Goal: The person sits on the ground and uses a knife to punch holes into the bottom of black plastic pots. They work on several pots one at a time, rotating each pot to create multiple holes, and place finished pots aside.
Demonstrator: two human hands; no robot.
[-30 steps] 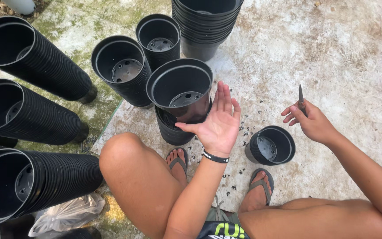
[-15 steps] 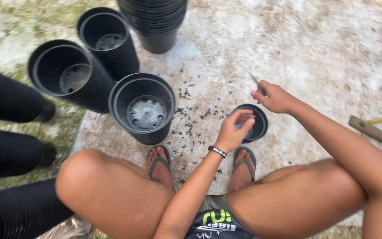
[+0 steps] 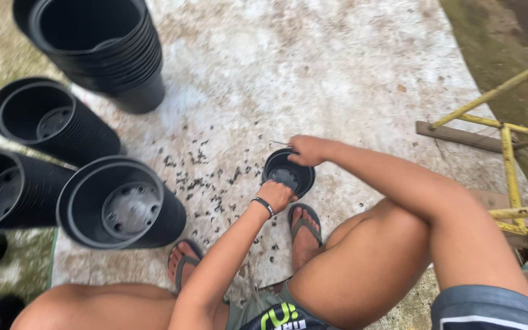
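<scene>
A small black plastic pot (image 3: 291, 168) stands upright on the concrete slab just beyond my feet. My left hand (image 3: 276, 194), with a dark band on its wrist, grips the pot's near rim. My right hand (image 3: 305, 150) is closed at the far rim, and a thin metal tool (image 3: 275, 144) pokes out of it to the left. A large black pot (image 3: 123, 206) lies tilted to the left of my knee, apart from both hands.
A tall stack of black pots (image 3: 102, 55) stands at the back left. More stacks (image 3: 50, 117) lie on their sides along the left edge. Small black plastic bits (image 3: 206, 177) litter the slab (image 3: 313, 67). A yellow metal frame (image 3: 508, 153) stands at the right.
My left hand left the large pot and moved right onto the small pot's rim. My right hand came down onto the same pot. The view swung right.
</scene>
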